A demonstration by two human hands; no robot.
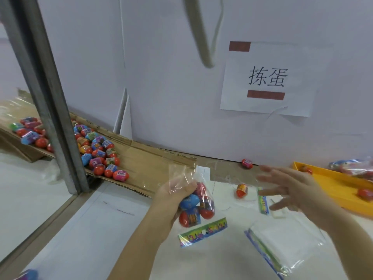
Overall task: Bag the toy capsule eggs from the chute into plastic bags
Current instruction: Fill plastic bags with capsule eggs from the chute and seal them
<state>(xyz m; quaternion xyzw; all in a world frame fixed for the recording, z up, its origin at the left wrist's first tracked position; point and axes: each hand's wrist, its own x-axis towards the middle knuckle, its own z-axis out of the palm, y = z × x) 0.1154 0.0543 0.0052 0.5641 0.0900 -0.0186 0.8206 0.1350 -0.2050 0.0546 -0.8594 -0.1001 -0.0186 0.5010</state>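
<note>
My left hand [173, 196] grips a clear plastic bag [198, 203] by its neck, holding it above the white table; several red and blue capsule eggs sit inside, and its colourful header strip [202, 232] hangs at the bottom. My right hand [290, 190] is blurred, fingers spread straight, holding nothing, to the right of the bag. A loose egg [241, 190] lies on the table between my hands. Another egg [247, 163] rests at the chute's lower end by the wall. Several eggs [101, 154] are piled on the cardboard chute [145, 164] at left.
A stack of unused plastic bags [282, 245] lies at lower right, with a single bag [263, 203] beside it. A yellow tray [331, 184] at far right holds filled bags and loose eggs. A metal post [52, 110] crosses the chute. A paper sign [268, 79] hangs on the wall.
</note>
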